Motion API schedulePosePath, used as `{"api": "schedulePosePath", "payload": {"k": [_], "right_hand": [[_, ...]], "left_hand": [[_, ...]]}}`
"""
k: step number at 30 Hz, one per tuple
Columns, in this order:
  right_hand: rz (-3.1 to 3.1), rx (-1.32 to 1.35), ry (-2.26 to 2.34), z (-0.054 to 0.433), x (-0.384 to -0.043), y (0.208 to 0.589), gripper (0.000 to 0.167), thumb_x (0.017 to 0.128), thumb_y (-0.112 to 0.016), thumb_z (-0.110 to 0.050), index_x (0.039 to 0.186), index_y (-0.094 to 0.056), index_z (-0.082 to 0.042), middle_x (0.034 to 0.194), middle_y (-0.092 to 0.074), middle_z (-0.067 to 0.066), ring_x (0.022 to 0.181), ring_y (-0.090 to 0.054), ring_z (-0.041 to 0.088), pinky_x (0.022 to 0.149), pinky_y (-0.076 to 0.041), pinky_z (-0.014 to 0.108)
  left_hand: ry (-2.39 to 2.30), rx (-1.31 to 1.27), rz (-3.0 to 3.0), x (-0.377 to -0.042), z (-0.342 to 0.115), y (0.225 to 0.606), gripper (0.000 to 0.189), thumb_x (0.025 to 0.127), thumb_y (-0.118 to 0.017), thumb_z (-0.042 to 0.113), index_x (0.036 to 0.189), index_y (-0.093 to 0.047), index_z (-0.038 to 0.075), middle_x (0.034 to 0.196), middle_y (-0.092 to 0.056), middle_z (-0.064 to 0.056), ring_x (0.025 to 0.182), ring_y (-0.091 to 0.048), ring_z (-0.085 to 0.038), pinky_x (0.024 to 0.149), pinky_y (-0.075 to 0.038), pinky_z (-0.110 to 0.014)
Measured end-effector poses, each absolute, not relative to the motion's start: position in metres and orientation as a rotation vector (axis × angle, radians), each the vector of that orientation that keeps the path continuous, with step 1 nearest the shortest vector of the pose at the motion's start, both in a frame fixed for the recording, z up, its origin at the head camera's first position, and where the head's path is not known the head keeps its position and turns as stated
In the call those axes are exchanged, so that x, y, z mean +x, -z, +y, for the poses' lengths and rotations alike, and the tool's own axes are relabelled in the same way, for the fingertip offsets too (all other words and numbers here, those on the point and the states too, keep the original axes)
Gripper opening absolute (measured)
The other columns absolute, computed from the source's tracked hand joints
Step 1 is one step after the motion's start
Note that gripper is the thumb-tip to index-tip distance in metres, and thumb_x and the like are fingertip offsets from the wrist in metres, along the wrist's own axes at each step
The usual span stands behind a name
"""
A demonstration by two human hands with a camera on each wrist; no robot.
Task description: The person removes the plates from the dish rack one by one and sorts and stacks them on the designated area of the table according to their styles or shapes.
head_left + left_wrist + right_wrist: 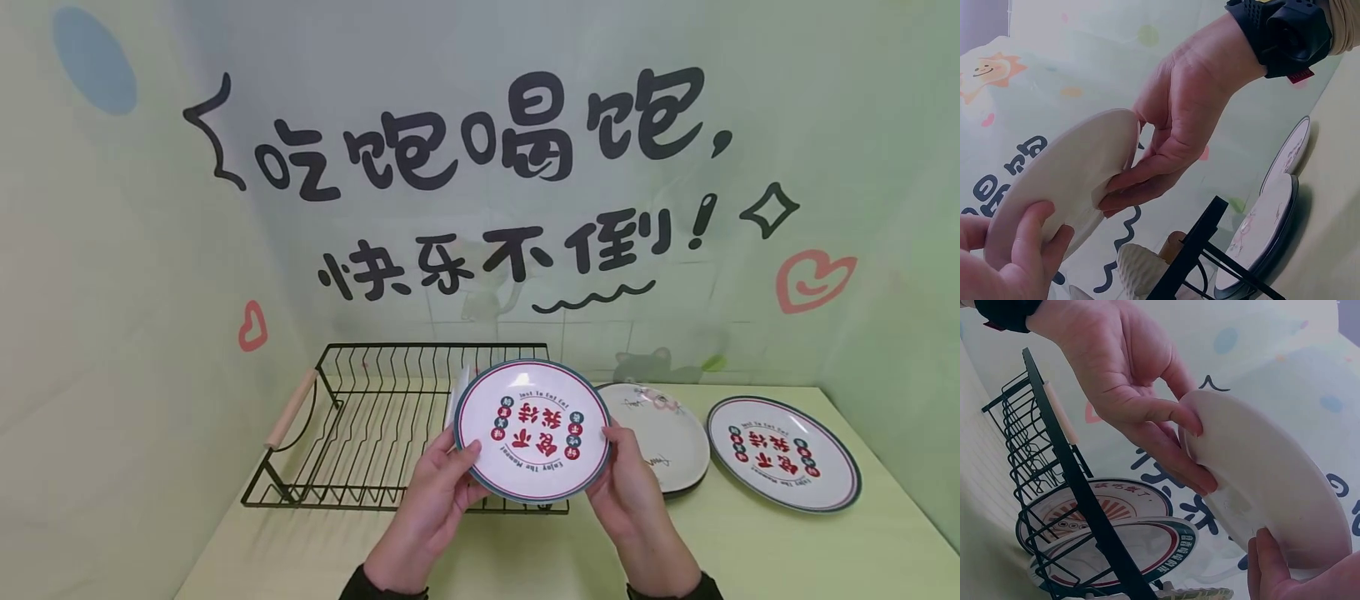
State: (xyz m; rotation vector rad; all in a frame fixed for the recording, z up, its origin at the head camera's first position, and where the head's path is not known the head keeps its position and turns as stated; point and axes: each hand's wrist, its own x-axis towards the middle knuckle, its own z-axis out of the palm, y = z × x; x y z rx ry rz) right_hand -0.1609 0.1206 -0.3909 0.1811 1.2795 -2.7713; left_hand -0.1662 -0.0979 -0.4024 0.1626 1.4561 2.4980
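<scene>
Both hands hold a round white plate [534,475] with a blue-green rim and red lettering, tilted up above the table. My left hand [438,479] grips its left edge, thumb on the face and fingers behind. At the right edge, my right hand [628,479] pinches the rim. The plate's plain white underside [1079,162] shows in the left wrist view, with fingers of both hands against it. Behind the plate stands a black wire dish rack [337,450] with a wooden handle [292,408]. A white plate [454,400] stands nearly edge-on in the rack, partly hidden.
Right of the rack, a white plate [678,433] lies over a dark-rimmed one. Farther right lies a plate [817,442] with the same red lettering. Patterned plates [1175,540] show beyond the rack bars in the right wrist view. A printed wall covering [480,200] stands behind the table.
</scene>
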Motion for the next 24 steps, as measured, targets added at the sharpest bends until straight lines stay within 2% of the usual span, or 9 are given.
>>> {"api": "schedulePosePath", "payload": {"k": [4,8,12,15,20,24], "right_hand": [[1.27,0.229,2.774,0.12,-0.162,0.392,0.052,0.101,-0.018,-0.021,0.152,-0.015,-0.011,0.139,-0.04,0.003,0.115,-0.054,0.004,0.095,-0.046,0.023],[1.243,0.276,2.786,0.121,-0.163,0.392,0.051,0.101,-0.02,-0.022,0.15,-0.018,-0.01,0.131,-0.049,0.0,0.113,-0.056,0.005,0.096,-0.046,0.024],[1.207,0.297,2.793,0.123,-0.161,0.391,0.05,0.101,-0.021,-0.023,0.148,-0.019,-0.008,0.12,-0.059,-0.004,0.111,-0.057,0.005,0.096,-0.046,0.024],[1.193,0.301,2.794,0.127,-0.161,0.389,0.05,0.101,-0.02,-0.023,0.148,-0.019,-0.008,0.115,-0.063,-0.006,0.111,-0.058,0.005,0.096,-0.046,0.023],[1.166,0.333,2.802,0.135,-0.161,0.387,0.051,0.101,-0.02,-0.026,0.15,-0.016,-0.012,0.112,-0.065,-0.007,0.111,-0.058,0.005,0.095,-0.047,0.025],[1.094,0.38,2.819,0.143,-0.16,0.386,0.052,0.101,-0.021,-0.027,0.152,-0.014,-0.017,0.112,-0.065,-0.008,0.112,-0.057,0.005,0.095,-0.047,0.026]], "left_hand": [[-2.471,0.171,1.47,-0.167,-0.099,0.403,0.057,0.094,-0.056,0.016,0.146,-0.032,0.012,0.129,-0.057,-0.014,0.086,-0.067,-0.015,0.07,-0.056,-0.025],[-2.389,0.203,1.556,-0.169,-0.103,0.402,0.058,0.095,-0.056,0.025,0.146,-0.032,0.014,0.126,-0.059,-0.011,0.091,-0.066,-0.015,0.074,-0.056,-0.029],[-2.288,0.225,1.677,-0.172,-0.111,0.397,0.056,0.097,-0.049,0.035,0.147,-0.032,0.016,0.122,-0.06,-0.009,0.094,-0.065,-0.015,0.079,-0.055,-0.036],[-2.252,0.21,1.793,-0.176,-0.122,0.392,0.055,0.099,-0.045,0.039,0.148,-0.031,0.019,0.127,-0.056,-0.012,0.096,-0.065,-0.018,0.08,-0.055,-0.039],[-2.179,0.205,2.116,-0.188,-0.153,0.383,0.052,0.098,-0.047,0.036,0.147,-0.03,0.029,0.137,-0.052,-0.01,0.106,-0.064,-0.023,0.082,-0.055,-0.035],[-1.986,0.236,2.529,-0.198,-0.181,0.382,0.05,0.098,-0.05,0.028,0.146,-0.034,0.029,0.134,-0.055,-0.005,0.11,-0.061,-0.021,0.082,-0.054,-0.029]]}}
